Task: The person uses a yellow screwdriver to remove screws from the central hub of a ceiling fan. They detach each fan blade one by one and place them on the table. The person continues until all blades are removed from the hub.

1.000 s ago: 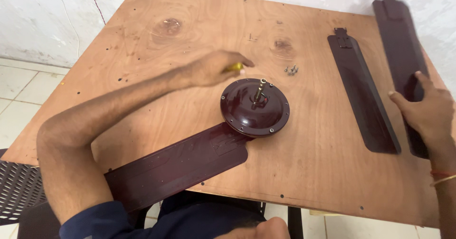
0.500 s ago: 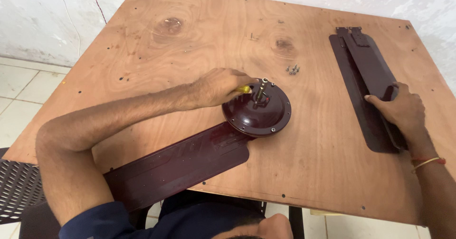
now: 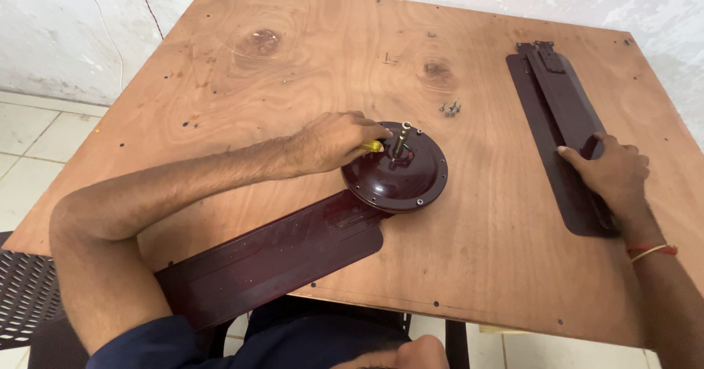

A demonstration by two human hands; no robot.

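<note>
A dark maroon fan motor hub (image 3: 400,182) with an upright metal shaft (image 3: 402,138) lies on the plywood table (image 3: 293,68). One maroon fan blade (image 3: 271,259) reaches from the hub toward the near left edge. My left hand (image 3: 334,143) is closed around a yellow-handled tool (image 3: 373,147), whose tip is at the hub beside the shaft. At the right, two more fan blades (image 3: 554,98) lie stacked, one on the other. My right hand (image 3: 609,172) grips the near end of the upper blade.
A few small screws (image 3: 449,108) lie loose on the table beyond the hub. A black mesh chair (image 3: 22,303) stands at the lower left. White floor tiles (image 3: 29,134) and a white wall lie past the table's left and far edges.
My right hand has brought the far-right blade leftward and laid it on the other blade. My left hand has moved the yellow tool down to the hub.
</note>
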